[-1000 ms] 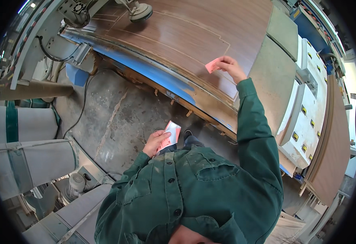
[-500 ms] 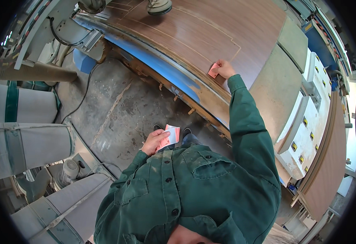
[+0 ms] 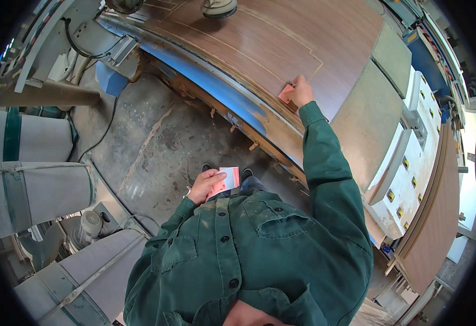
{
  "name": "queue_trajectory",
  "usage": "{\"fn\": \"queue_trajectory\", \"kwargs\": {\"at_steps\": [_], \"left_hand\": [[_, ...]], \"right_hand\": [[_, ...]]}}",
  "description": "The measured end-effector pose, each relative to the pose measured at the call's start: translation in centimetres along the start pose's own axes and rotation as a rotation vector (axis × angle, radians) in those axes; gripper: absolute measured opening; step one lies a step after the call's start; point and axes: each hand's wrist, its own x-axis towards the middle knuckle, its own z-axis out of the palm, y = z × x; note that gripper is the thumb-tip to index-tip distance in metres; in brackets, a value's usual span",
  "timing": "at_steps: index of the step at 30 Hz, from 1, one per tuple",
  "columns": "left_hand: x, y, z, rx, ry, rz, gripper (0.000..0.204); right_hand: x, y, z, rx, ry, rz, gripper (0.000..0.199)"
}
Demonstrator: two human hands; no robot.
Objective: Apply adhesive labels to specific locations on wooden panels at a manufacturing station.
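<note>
right hand (image 3: 302, 91) is pinching a small pink paper label (image 3: 286, 93) flat near the front edge of the brown wood-veneer panel (image 3: 281, 38), left hand (image 3: 205, 185) gripping the pink-and-white label stack (image 3: 225, 180) — with that reach it could easily go on crooked or creased

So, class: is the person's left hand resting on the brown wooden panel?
No: the left hand is held near the person's chest with a pink-and-white pad of slips, while the right hand presses a pink slip on the wooden panel.

Dusty grey concrete floor (image 3: 156, 141) down below, fat white dust-collector bags with green straps (image 3: 26, 136) on the left, white control cabinet with yellow buttons (image 3: 412, 163) on the right.
</note>
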Motion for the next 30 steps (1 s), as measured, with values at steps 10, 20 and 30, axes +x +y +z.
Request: {"fn": "queue_trajectory", "kwargs": {"at_steps": [10, 20, 30], "left_hand": [[-0.1, -0.2, -0.8, 0.042, 0.030, 0.021, 0.011], [-0.4, 0.2, -0.7, 0.027, 0.041, 0.027, 0.012], [-0.1, 0.2, -1.0, 0.051, 0.034, 0.036, 0.012]], "right_hand": [[-0.1, 2.5, 1.2, 0.511, -0.082, 0.085, 0.011], [0.1, 1.3, 0.1, 0.616, -0.208, 0.230, 0.006], [1.4, -0.6, -1.5, -0.228, -0.218, 0.258, 0.064]]}}
